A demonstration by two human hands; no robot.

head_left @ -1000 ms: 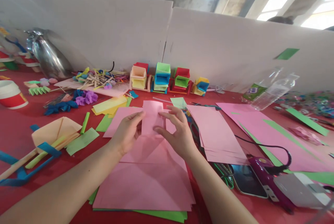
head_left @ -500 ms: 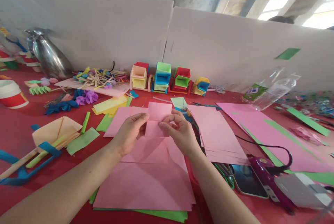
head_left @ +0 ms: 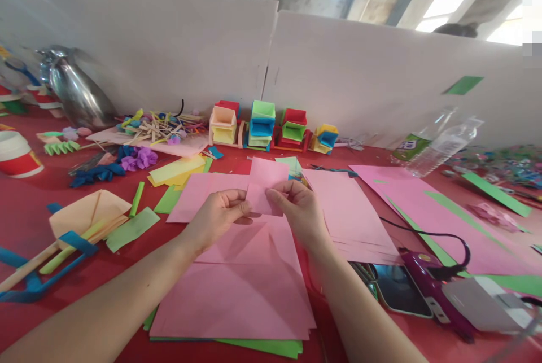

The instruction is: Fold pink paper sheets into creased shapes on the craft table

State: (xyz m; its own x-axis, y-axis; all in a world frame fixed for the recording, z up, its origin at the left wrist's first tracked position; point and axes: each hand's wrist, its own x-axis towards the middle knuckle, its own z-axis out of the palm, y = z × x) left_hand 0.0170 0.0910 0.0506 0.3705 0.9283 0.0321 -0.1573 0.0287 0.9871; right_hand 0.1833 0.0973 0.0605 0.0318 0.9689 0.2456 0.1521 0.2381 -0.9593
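Observation:
A small pink piece of paper (head_left: 268, 174), creased across its middle, is held up between my two hands. My left hand (head_left: 222, 213) pinches its lower left edge, thumb on the near side. Fingers of my right hand (head_left: 298, 208) are closed on its right edge, with the thumb lying over the front near the crease. Below my hands lies a stack of pink sheets (head_left: 237, 301), with green sheets (head_left: 266, 347) showing under its near edge. Another pink sheet (head_left: 192, 196) lies just beyond my left hand.
Coloured folded-paper boxes (head_left: 262, 126) stand along the white partition (head_left: 169, 41). To the right are more pink sheets (head_left: 355, 216), a phone (head_left: 400, 289), a purple corded tool (head_left: 436, 289) and plastic bottles (head_left: 444, 148). A steel jug (head_left: 78, 89) and paper cup (head_left: 19, 154) stand left.
The small pink paper has shifted slightly right and up and is now tilted. My left hand's grip has moved from its upper left side to its lower left edge.

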